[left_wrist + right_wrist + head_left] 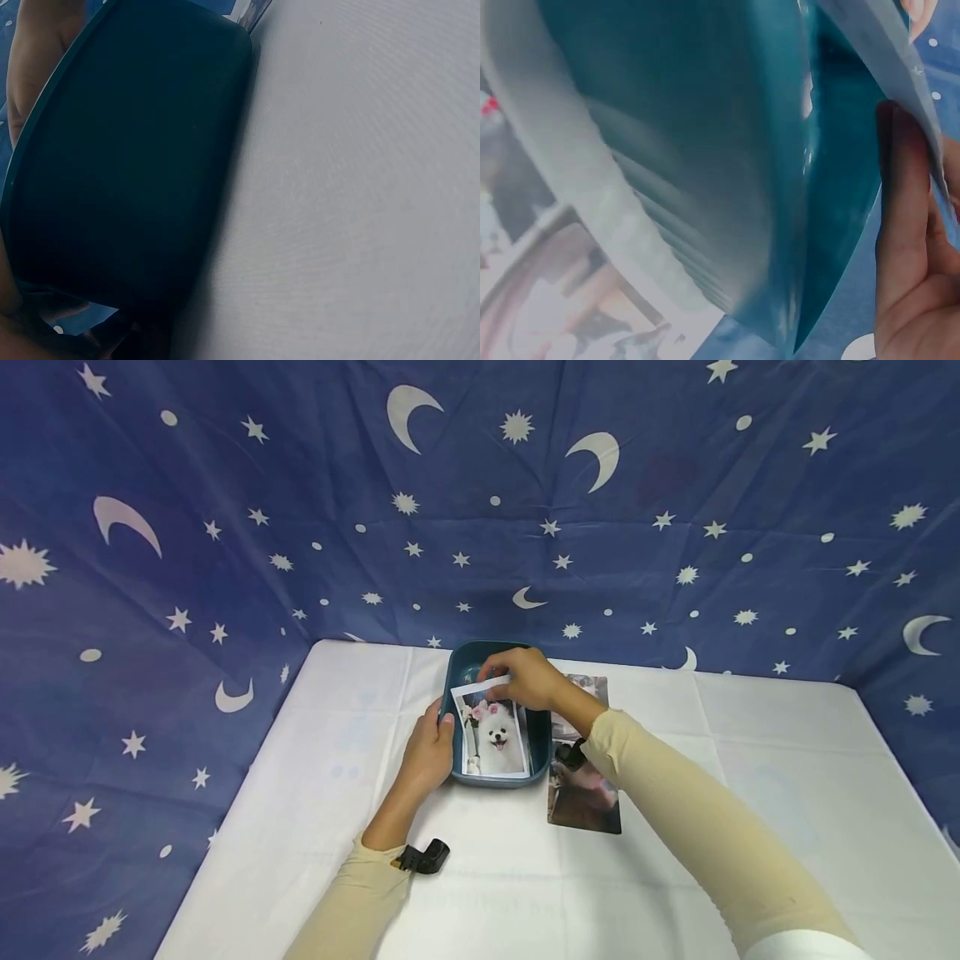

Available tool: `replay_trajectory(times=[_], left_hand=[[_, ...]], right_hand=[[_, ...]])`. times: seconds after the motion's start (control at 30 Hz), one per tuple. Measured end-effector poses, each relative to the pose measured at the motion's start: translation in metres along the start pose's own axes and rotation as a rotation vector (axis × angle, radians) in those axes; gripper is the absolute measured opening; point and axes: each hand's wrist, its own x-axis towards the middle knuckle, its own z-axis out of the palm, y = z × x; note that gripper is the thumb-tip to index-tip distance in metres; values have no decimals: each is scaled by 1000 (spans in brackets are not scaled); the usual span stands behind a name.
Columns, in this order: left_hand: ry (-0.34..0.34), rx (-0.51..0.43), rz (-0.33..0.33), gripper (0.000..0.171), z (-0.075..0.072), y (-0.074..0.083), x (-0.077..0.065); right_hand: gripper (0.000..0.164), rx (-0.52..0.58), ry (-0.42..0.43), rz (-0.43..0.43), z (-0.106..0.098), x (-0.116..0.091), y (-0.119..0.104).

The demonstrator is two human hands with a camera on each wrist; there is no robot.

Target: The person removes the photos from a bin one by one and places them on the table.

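Blue starry cloth (480, 460) fills the frame's upper part; at centre, left hand (429, 752) grips teal bin (495, 782), right hand (527, 678) pinches dog photo (498, 742).

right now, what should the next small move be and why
Perhaps lift the dog photo clear of the tub: the right hand pinches its upper end, the left hand holds the tub's side, and other photos lie on the table beside it.

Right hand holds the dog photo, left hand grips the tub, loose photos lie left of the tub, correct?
One slip: the head view shows the loose photos lying right of the tub. The right hand does hold the dog photo; the left hand grips the tub.
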Motion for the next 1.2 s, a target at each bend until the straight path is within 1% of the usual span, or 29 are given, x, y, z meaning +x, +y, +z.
replay_trajectory(times=[0.07,0.2,0.3,0.37,0.43,0.5,0.57,0.63,0.7,0.77,0.9,1.07,1.2], left_hand=[[0,5,-8,50,-1,0,0],[-6,6,-19,51,-1,1,0],[-9,7,-14,51,-2,2,-1],[-12,5,-11,51,-2,2,-1],[-10,-1,-7,51,-2,2,-1],[-9,-5,-14,51,-2,1,-1],[-6,-1,-16,51,-2,0,-2],[-5,4,-20,51,-2,0,-2],[-8,2,-20,52,-2,1,-2],[-11,-1,-24,53,-1,1,-2],[-15,-11,-19,53,-1,2,-2],[-21,-15,-10,52,-2,1,-2],[-24,-18,-15,52,-2,1,-2]], right_hand=[[32,36,-27,11,1,-5,0],[57,99,-111,44,3,-15,-1],[72,110,-124,64,6,-22,-1],[80,97,-106,65,9,-26,-1],[82,72,-76,54,12,-29,0],[85,69,-40,40,14,-32,2],[88,89,0,32,14,-37,4],[92,145,38,46,11,-42,8],[96,210,77,63,6,-49,13],[98,251,114,80,0,-56,19],[99,308,173,105,-13,-71,35],[97,361,207,171,-28,-97,59],[90,384,233,199,-39,-117,81]])
